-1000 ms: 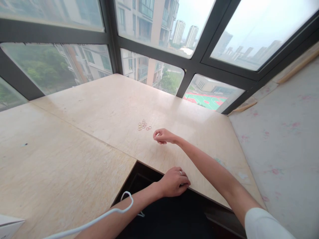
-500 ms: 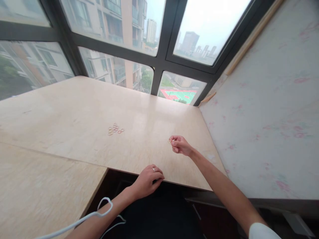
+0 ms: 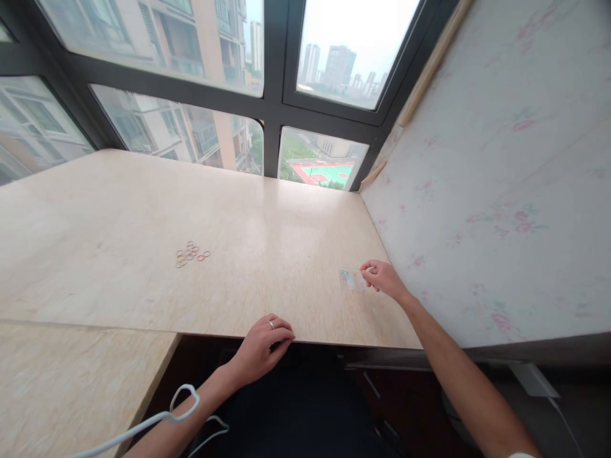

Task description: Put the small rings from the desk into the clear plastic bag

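Observation:
My right hand [image 3: 382, 278] is over the right part of the pale countertop [image 3: 267, 254], thumb and fingers pinched together. Whatever is between the fingertips is too small to make out. Just beside and under those fingertips lies a small clear plastic box [image 3: 351, 280] with bits of green and yellow in it. My left hand [image 3: 265, 343], with a ring on one finger, rests at the counter's front edge. Its fingers are curled in and hold nothing that I can see. Farther left lies a loose cluster of several thin coloured bands [image 3: 189, 252], away from both hands.
A dark window frame [image 3: 273, 114] borders the counter at the back. The flowered wall [image 3: 477, 191] closes off the right side. A white cable [image 3: 138, 429] loops over my left forearm. A lower pale surface [image 3: 71, 381] adjoins at the left front.
My right hand has moved right, from open counter to the clear box, which has come into sight. The thin band in its fingers no longer shows clearly. The view has turned right; my left hand stays at the edge.

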Available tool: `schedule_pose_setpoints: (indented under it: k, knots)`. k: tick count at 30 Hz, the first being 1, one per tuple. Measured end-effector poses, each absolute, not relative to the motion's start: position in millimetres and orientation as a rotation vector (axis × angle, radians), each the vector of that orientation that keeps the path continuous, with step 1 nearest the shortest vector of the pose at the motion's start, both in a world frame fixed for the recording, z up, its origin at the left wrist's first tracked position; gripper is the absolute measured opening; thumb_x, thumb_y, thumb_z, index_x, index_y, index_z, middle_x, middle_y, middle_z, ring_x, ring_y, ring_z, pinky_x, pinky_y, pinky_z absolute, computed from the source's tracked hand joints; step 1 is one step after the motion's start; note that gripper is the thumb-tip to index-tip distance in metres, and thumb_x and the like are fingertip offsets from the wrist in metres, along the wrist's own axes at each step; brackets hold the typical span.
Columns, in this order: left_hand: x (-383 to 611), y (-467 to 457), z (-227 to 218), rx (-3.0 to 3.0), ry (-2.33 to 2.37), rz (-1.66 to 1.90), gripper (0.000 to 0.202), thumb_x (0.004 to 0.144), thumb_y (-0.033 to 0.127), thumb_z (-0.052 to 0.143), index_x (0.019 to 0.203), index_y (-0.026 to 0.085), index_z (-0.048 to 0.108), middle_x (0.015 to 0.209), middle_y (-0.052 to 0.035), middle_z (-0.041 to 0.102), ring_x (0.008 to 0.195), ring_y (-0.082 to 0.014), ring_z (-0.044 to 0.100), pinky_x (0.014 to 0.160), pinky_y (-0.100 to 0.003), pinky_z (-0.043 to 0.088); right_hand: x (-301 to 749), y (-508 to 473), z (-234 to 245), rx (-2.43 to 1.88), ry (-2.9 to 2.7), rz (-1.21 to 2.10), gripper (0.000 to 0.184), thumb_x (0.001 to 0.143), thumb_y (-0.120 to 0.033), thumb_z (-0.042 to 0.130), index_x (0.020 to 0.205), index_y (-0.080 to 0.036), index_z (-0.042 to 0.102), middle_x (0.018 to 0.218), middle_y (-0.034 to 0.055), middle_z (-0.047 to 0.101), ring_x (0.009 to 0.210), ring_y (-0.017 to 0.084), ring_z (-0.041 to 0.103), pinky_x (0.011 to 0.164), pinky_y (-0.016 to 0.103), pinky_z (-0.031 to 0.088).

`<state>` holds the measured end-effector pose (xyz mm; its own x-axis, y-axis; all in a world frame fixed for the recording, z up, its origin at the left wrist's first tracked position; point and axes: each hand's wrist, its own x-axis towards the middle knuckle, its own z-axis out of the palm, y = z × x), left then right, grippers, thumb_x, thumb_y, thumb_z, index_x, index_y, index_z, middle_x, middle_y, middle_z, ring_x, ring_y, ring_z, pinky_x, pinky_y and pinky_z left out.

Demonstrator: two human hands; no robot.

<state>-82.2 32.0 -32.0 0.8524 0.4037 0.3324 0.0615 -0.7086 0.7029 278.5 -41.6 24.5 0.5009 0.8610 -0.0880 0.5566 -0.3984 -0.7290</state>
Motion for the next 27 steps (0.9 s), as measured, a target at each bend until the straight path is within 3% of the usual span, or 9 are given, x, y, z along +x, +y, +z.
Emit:
schedule_pose_setpoints:
  k: [10, 16, 20, 27]
  knots:
    - [-91.9, 38.9, -24.2, 2.236, 0.272, 0.534, 0.018, 0.092, 0.016, 0.050, 0.096, 0.022, 0.067, 0.099, -0.0060, 0.067, 0.093, -0.0173, 0.058, 0.082, -0.032, 0.048, 264.1, -54.2, 20.5, -1.982, -1.199, 0.547, 0.023, 0.080, -0.038, 0.055, 0.086, -0.017, 0.061, 0.047, -0.0058, 0.051, 0.037, 0.008, 0.042, 0.036, 0.019, 0.031]
    - [-90.7, 38.0, -17.4, 2.115, 0.362, 0.514, 0.016, 0.090, 0.018, 0.053, 0.089, 0.021, 0.069, 0.095, -0.0059, 0.069, 0.092, -0.0173, 0.060, 0.082, -0.031, 0.049, 235.8, -88.6, -7.5, -1.877, -1.226, 0.553, 0.026, 0.083, -0.043, 0.054, 0.085, -0.018, 0.062, 0.047, -0.0076, 0.041, 0.043, 0.011, 0.045, 0.045, 0.022, 0.037]
    - [-83.7, 39.3, -17.8, 1.859, 0.678, 0.588, 0.011, 0.083, 0.022, 0.060, 0.080, 0.019, 0.070, 0.089, -0.0053, 0.071, 0.084, -0.0173, 0.065, 0.076, -0.030, 0.051, 220.1, -102.6, -29.9, -1.888, -1.197, 0.548, 0.029, 0.083, -0.045, 0.054, 0.083, -0.018, 0.064, 0.049, -0.0063, 0.041, 0.044, 0.012, 0.043, 0.045, 0.023, 0.038]
    - [-91.6, 90.4, -22.4, 1.608, 1.344, 1.003, 0.020, 0.077, 0.037, 0.065, 0.081, 0.019, 0.071, 0.081, -0.0040, 0.071, 0.067, -0.0166, 0.063, 0.063, -0.028, 0.051, 222.5, -106.5, -38.3, -1.871, -1.078, 0.571, 0.033, 0.077, -0.050, 0.060, 0.085, -0.019, 0.066, 0.051, -0.0035, 0.049, 0.046, 0.014, 0.048, 0.044, 0.022, 0.043]
